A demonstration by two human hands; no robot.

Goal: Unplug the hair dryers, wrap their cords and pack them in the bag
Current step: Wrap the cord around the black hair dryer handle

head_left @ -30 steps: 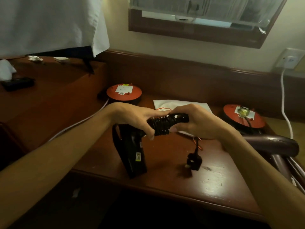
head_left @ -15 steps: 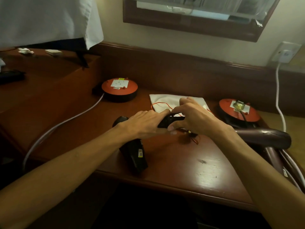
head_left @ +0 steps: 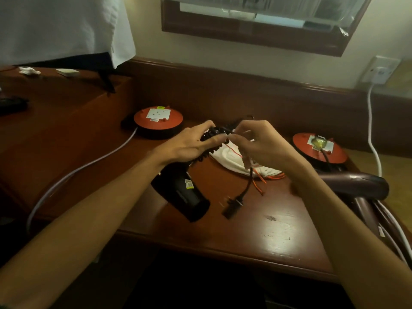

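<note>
A black hair dryer (head_left: 186, 196) is held over the wooden desk, its barrel pointing toward me. My left hand (head_left: 189, 146) grips its handle, which has black coiled cord (head_left: 211, 139) wound around it. My right hand (head_left: 260, 146) pinches the cord close to the handle. The cord's loose end hangs from that hand, and its black plug (head_left: 233, 205) dangles just above the desk. A white drawstring bag (head_left: 234, 160) with orange strings lies flat behind the hands. A dark maroon hair dryer (head_left: 356, 186) rests at the right edge of the desk.
Two red round socket reels sit on the desk (head_left: 256, 228): one at the back left (head_left: 158, 121) with a white cable, one at the back right (head_left: 318, 147) with a dark cord plugged in. A white wall socket (head_left: 381, 70) feeds a white cable. A raised ledge lies left.
The dryer has tilted from upright to barrel-forward. Both hands lifted toward the bag; the plug, hidden half a second ago, hangs free again below my right hand.
</note>
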